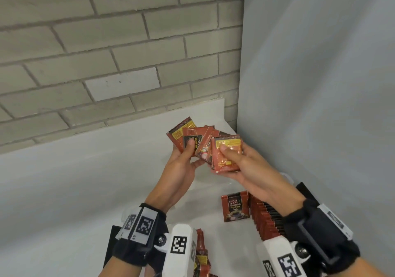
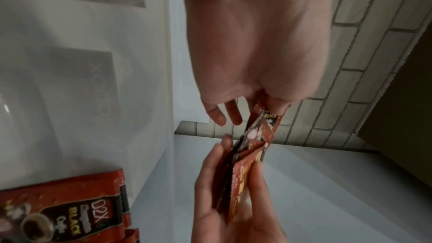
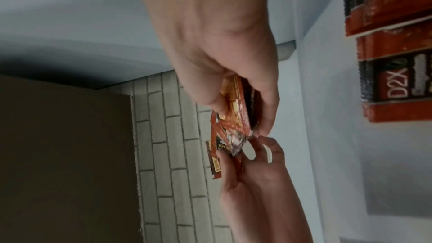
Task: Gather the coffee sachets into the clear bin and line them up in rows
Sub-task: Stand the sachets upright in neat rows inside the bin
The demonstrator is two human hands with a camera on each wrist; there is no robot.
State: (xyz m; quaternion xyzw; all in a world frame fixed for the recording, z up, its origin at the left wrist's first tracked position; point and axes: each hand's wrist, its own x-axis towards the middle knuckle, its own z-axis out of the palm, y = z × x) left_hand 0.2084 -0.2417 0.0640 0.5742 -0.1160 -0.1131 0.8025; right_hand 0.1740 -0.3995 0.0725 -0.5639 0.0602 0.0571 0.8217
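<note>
Both hands are raised above the clear bin (image 1: 286, 177), each with red coffee sachets. My left hand (image 1: 189, 149) pinches a fanned bunch of sachets (image 1: 192, 134) under its thumb. Touching that bunch on the right is a tidier stack of sachets (image 1: 228, 156), which my right hand (image 1: 224, 151) grips with its thumb on top. In the left wrist view the left hand (image 2: 257, 106) holds the sachets (image 2: 256, 130) edge-on. The right wrist view shows the right hand (image 3: 243, 114) clamped on its stack (image 3: 235, 106). A row of upright sachets (image 1: 267, 219) stands in the bin.
A few loose sachets (image 1: 201, 253) lie on the white table (image 1: 64, 191) at the near edge, between my wrists. A grey brick wall (image 1: 106, 52) rises behind the table and a plain grey panel (image 1: 320, 84) closes off the right side.
</note>
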